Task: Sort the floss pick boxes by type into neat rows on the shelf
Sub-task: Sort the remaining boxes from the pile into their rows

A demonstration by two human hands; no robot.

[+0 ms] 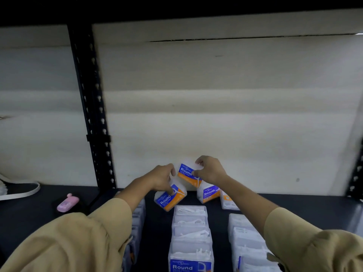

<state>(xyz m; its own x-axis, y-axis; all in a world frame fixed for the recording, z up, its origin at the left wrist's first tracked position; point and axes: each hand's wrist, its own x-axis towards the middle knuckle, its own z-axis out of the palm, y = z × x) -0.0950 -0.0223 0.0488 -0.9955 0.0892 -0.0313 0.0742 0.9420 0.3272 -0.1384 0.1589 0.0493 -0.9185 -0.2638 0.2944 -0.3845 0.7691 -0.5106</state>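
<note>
**Both hands on "Round" boxes at the back of the shelf**

Nearest the camera, on the dark shelf (157, 232), three rows of clear floss pick boxes run away from the viewer. The middle row (190, 232) is the plainest to read: its front box carries a blue label with the word "Round", and white picks show through the lids behind it. The right row (245, 240) lies just beside it, partly covered by the right sleeve (314, 242), and its labels cannot be read. The left row (138, 222) is mostly hidden under the left sleeve (78, 238).

Beyond the rows, the left hand (163, 178) is closed on a tilted "Round" box (170, 198) with a blue and orange label; the fingers press on its upper edge, and the box leans with a lower corner near the shelf. Whether it touches the shelf cannot be told. Just behind and to the right, the right hand (209, 170) grips a second "Round" box (188, 173), held clear of the shelf and tilted, thumb and fingers pinching its top right corner.

Below that hand a "Smooth" box (209, 192) stands on the shelf, and another orange-labelled box (227, 202) sits just to its right, its wording too blurred to read.

Farther left, a small pink case (67, 202) lies well apart from the boxes. A black perforated upright (92, 114) rises behind it, and a pale backing panel (216, 95) closes the rear.
</note>
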